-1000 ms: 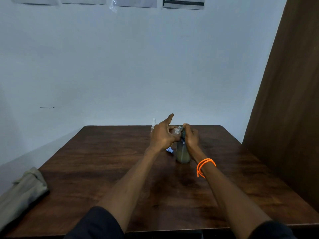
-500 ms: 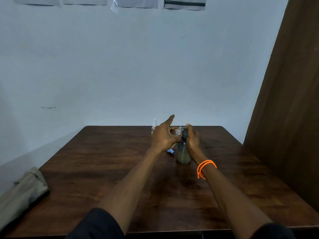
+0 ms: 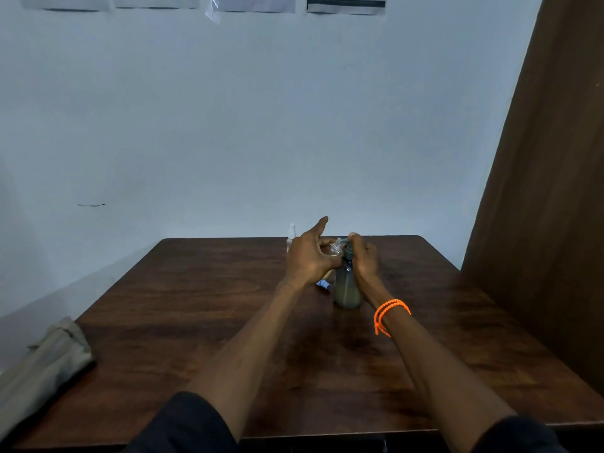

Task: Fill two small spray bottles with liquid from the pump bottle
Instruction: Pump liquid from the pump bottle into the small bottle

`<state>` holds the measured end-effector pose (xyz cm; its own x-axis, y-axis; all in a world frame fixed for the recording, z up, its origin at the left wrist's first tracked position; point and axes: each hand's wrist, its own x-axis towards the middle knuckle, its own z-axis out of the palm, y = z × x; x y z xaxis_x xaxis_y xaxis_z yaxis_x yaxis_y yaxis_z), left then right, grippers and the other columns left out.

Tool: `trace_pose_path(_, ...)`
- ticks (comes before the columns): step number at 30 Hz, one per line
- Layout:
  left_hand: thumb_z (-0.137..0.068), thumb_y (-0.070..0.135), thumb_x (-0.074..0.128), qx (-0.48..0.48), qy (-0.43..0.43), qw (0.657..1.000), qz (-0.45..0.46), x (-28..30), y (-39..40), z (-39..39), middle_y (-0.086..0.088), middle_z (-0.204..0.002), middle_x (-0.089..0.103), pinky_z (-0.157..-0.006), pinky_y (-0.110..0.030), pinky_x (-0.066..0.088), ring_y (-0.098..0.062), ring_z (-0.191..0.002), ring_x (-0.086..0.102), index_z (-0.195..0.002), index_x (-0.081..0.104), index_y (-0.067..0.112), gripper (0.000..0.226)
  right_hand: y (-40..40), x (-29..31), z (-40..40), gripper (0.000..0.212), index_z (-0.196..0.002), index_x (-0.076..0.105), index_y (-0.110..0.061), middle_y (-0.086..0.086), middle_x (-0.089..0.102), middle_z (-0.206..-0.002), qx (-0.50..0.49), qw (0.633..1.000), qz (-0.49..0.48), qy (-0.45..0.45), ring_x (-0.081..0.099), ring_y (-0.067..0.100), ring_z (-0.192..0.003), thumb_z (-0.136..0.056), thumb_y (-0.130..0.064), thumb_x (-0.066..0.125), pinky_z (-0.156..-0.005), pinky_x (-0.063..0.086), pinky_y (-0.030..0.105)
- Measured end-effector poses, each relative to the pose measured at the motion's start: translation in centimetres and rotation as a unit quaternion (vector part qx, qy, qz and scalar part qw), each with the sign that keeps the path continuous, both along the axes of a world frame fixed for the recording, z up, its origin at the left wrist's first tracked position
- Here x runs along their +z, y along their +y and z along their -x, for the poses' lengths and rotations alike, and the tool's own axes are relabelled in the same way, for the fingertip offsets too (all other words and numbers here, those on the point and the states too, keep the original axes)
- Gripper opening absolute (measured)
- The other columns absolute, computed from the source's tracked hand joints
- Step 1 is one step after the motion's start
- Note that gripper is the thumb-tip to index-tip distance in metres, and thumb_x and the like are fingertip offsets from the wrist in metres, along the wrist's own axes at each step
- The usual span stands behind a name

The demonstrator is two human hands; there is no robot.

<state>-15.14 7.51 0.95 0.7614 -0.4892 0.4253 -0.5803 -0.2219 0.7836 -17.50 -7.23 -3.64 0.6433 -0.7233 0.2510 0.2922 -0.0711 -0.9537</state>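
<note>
Clear small spray bottle (image 3: 335,249), pinched in the left hand (image 3: 309,256), sat tilted at the pump bottle (image 3: 347,282) spout under the pressing right hand (image 3: 364,259), filling apparently underway, second bottle (image 3: 291,237) waiting beyond

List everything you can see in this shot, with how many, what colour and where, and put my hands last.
pump bottle: one, clear with murky greenish liquid, standing mid-table
small spray bottle: one, clear, held at the pump's spout
second spray bottle: one, clear with white top, far table edge, behind the left hand
small blue-and-white item: one, lying on the table left of the pump bottle; too small to identify
folded cloth: one, beige, table's near-left corner
table: one, dark brown wood
bracelet: orange beads, right wrist
left hand: holds the small spray bottle
right hand: grips the pump head
</note>
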Motion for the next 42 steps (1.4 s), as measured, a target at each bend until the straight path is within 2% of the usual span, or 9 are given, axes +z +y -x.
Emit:
trace_pose_path(5,-0.063,0.024,0.086,0.002,-0.006,1.0,0.004,0.4,0.1,0.0,0.01,-0.11,0.078,-0.096,-0.033,0.057,-0.001,-0.095,0.071,-0.157,0.04,0.027,0.105,0.2,0.1,-0.3,0.052,-0.053,0.066,-0.018,0.0,0.064,-0.057,-0.001,0.999,-0.028,0.017,0.058,0.02,-0.057,-0.068,-0.069,0.065,-0.059,0.043,0.034)
trace_pose_path(11,-0.06,0.024,0.082,-0.008,0.003,1.0,0.008,-0.2,-0.2,-0.1,0.018,-0.098,0.078,-0.102,-0.039,0.053,0.001,-0.09,0.072,-0.156,0.041,0.026,0.104,0.1,-0.1,-0.2,0.049,-0.062,0.065,-0.012,0.001,0.062,-0.058,-0.013,1.0,-0.004,0.004,0.058,0.022,-0.062,-0.081,-0.057,0.061,-0.064,0.044,0.038)
trace_pose_path(17,-0.065,0.021,0.087,-0.013,0.004,1.0,0.013,0.4,0.0,-0.2,0.011,-0.109,0.078,-0.097,-0.035,0.057,0.0,-0.095,0.071,-0.157,0.04,0.026,0.103,-0.1,-0.1,-0.5,0.051,-0.055,0.062,-0.019,-0.006,0.062,-0.05,-0.023,1.0,-0.007,0.013,0.057,0.016,-0.055,-0.1,-0.042,0.065,-0.062,0.044,0.033)
trace_pose_path(23,-0.067,0.018,0.087,-0.012,-0.006,1.0,0.018,-0.4,0.0,0.1,0.011,-0.106,0.079,-0.1,-0.036,0.055,0.0,-0.093,0.071,-0.156,0.041,0.022,0.1,0.3,-0.1,-0.2,0.057,-0.068,0.06,-0.01,0.009,0.062,-0.07,-0.032,0.999,0.017,0.025,0.057,0.023,-0.068,-0.071,-0.067,0.055,-0.067,0.044,0.037)
trace_pose_path(29,-0.061,0.026,0.087,-0.027,0.009,0.999,0.018,-0.2,-0.3,-0.6,0.009,-0.113,0.078,-0.097,-0.038,0.057,-0.002,-0.1,0.071,-0.157,0.038,0.028,0.107,0.2,-0.1,-0.3,0.052,-0.052,0.065,-0.02,-0.005,0.062,-0.053,-0.034,0.999,0.026,0.027,0.058,0.019,-0.063,-0.09,-0.055,0.056,-0.064,0.045,0.035)
trace_pose_path(32,-0.063,0.025,0.086,-0.032,0.009,0.999,0.024,-0.8,-0.4,-1.1,0.015,-0.106,0.078,-0.107,-0.043,0.051,0.002,-0.097,0.071,-0.156,0.04,0.025,0.104,0.0,-0.5,-0.5,0.054,-0.053,0.05,-0.02,0.003,0.049,-0.056,-0.049,0.997,0.048,0.029,0.048,0.023,-0.062,-0.081,-0.066,0.052,-0.063,0.04,0.042)
trace_pose_path(35,-0.059,0.034,0.085,-0.032,0.004,0.999,0.023,-1.1,-0.6,-1.3,0.02,-0.102,0.078,-0.116,-0.051,0.042,0.006,-0.096,0.07,-0.155,0.04,0.028,0.106,0.2,-0.3,-0.3,0.052,-0.062,0.057,-0.017,0.006,0.053,-0.062,-0.04,0.997,0.052,0.032,0.051,0.024,-0.064,-0.078,-0.066,0.052,-0.063,0.042,0.044)
trace_pose_path(39,-0.062,0.023,0.089,-0.044,0.019,0.998,0.031,-0.5,-0.5,-0.9,0.008,-0.115,0.077,-0.101,-0.039,0.056,-0.001,-0.101,0.071,-0.157,0.038,0.025,0.109,0.2,-0.2,0.1,0.059,-0.064,0.067,-0.011,0.001,0.068,-0.063,-0.027,0.999,0.041,0.016,0.063,0.02,-0.067,-0.085,-0.065,0.053,-0.066,0.048,0.038)
trace_pose_path(42,-0.064,0.019,0.089,-0.04,0.018,0.998,0.033,-0.5,-0.3,-0.9,0.007,-0.114,0.078,-0.098,-0.036,0.057,-0.002,-0.099,0.072,-0.158,0.038,0.024,0.107,0.3,-0.4,0.0,0.059,-0.058,0.059,-0.015,0.001,0.06,-0.058,-0.031,0.998,0.049,0.018,0.056,0.021,-0.064,-0.083,-0.068,0.051,-0.065,0.044,0.04)
